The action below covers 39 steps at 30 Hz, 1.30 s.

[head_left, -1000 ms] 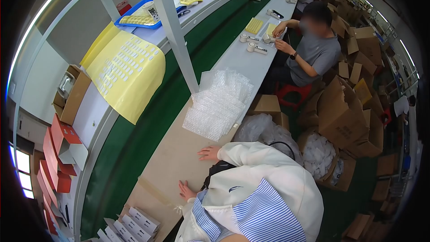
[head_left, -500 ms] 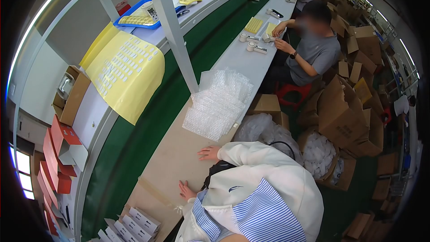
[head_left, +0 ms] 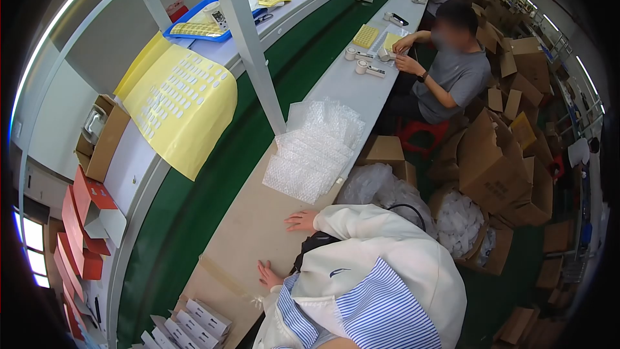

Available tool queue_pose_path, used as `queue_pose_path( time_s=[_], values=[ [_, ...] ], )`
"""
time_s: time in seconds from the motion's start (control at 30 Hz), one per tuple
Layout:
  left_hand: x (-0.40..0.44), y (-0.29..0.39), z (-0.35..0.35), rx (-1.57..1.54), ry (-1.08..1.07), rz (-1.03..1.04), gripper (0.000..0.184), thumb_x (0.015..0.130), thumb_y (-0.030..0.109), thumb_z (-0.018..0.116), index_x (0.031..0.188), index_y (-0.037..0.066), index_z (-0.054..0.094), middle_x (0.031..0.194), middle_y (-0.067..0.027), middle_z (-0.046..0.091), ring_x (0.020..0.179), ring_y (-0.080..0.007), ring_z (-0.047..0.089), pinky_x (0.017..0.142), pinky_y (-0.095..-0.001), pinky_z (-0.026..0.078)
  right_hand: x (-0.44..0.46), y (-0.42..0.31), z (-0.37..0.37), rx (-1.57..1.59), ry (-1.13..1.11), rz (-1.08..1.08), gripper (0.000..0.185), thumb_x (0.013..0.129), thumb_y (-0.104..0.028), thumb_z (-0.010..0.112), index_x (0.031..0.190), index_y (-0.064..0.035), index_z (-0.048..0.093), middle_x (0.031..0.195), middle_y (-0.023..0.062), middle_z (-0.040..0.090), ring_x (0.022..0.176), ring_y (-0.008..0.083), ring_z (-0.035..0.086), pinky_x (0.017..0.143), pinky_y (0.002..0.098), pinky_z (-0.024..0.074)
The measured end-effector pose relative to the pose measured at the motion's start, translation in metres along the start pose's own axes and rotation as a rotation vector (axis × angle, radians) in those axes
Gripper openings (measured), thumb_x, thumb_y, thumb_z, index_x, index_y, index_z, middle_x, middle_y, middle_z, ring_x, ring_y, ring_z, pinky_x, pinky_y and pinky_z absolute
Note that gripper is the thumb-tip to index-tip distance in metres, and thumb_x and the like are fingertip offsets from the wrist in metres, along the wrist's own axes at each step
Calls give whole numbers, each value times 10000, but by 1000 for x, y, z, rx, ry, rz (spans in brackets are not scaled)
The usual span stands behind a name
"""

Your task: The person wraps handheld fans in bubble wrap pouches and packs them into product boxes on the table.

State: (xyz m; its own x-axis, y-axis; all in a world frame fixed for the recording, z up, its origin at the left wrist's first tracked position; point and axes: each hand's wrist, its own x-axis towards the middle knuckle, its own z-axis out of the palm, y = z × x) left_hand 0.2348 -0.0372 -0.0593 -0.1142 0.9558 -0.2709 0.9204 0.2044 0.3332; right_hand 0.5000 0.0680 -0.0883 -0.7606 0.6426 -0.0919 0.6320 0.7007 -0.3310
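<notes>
My right hand (head_left: 300,221) lies palm down on the beige board (head_left: 248,236) that covers this part of the bench, its fingers spread and holding nothing. Closer to the bottom of the view, my left hand (head_left: 268,274) rests on the same board, also empty with fingers apart. Beyond my right hand is a loose pile of clear bubble-wrap bags (head_left: 313,148). Several white boxes with small black prints (head_left: 200,323) stand in rows below and left of my left hand.
A co-worker (head_left: 455,68) sits farther along the bench, handling a white device. Across the green floor, a shelf carries a yellow sticker sheet (head_left: 184,106), a blue tray (head_left: 194,33) and red boxes (head_left: 84,220). A metal post (head_left: 245,45) rises beyond the bags. Cartons (head_left: 494,161) stand right.
</notes>
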Motion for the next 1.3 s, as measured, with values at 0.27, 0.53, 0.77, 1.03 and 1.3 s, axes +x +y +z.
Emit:
queue_pose_path(
  time_s=[0.27,0.53,0.77,1.03,1.3],
  values=[
    [0,2,-1,-1,-11,-14,813,410,235,724,1123,147,342,1357,-10,119,1248,-181,108,952,-482,112,-1,-2,-5,14,-45,13,915,483,-259,672,1265,-283,195,1353,12,103,1210,259,186,959,406,238],
    [3,-7,6,-28,6,26,811,407,227,716,1122,146,343,1354,-17,126,1247,-183,109,949,-488,109,0,-2,-1,13,-11,15,919,472,-258,670,1262,-273,202,1350,19,112,1210,263,184,961,404,234],
    [0,-2,0,-3,-17,7,830,407,223,718,1135,150,326,1353,-17,126,1249,-181,103,949,-491,113,-1,-1,3,-10,43,-10,937,451,-267,677,1259,-279,204,1348,21,119,1213,255,182,960,407,231],
    [-1,5,-7,1,-30,-2,847,418,298,728,1142,157,313,1349,-33,130,1244,-191,110,953,-494,106,-1,-3,-4,23,-44,23,951,446,-274,688,1260,-285,197,1353,19,103,1214,251,178,961,402,229],
    [1,36,-29,-49,96,143,784,547,353,670,1174,68,295,1318,-104,183,1202,-261,187,952,-487,112,-12,-9,-30,-17,34,-126,812,531,-296,662,1237,-195,274,1343,33,149,1195,240,226,944,384,255]
  ],
)
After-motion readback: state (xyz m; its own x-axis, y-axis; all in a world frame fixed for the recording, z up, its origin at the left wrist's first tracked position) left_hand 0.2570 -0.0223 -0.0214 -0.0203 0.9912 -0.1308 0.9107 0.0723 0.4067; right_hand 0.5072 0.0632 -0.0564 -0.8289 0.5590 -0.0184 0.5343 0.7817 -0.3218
